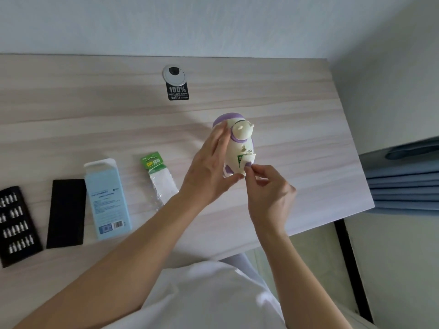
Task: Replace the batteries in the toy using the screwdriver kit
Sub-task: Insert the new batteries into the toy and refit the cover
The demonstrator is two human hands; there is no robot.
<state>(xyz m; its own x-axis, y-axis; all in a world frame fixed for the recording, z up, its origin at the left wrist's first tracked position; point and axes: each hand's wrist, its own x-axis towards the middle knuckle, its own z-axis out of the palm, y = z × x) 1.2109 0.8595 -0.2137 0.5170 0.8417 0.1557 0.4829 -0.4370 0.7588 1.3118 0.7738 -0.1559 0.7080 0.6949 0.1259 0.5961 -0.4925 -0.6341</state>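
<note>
A cream and purple toy (237, 148) is held above the wooden table (297, 143), its open battery compartment facing me with a green battery (240, 160) showing inside. My left hand (209, 167) grips the toy's left side, thumb under its lower end. My right hand (266, 184) pinches at the toy's lower edge beside the compartment with thumb and forefinger. An opened green battery pack (155, 172) lies left of my hands. The black bit tray (15, 224) of the screwdriver kit sits at the far left. No screwdriver is in view.
A black lid (66, 213) and a pale blue box (107, 198) lie between the bit tray and the battery pack. A cable grommet (174, 73) and black sticker (177, 90) sit near the back wall. The table's right edge ends beside blue fabric (403, 176).
</note>
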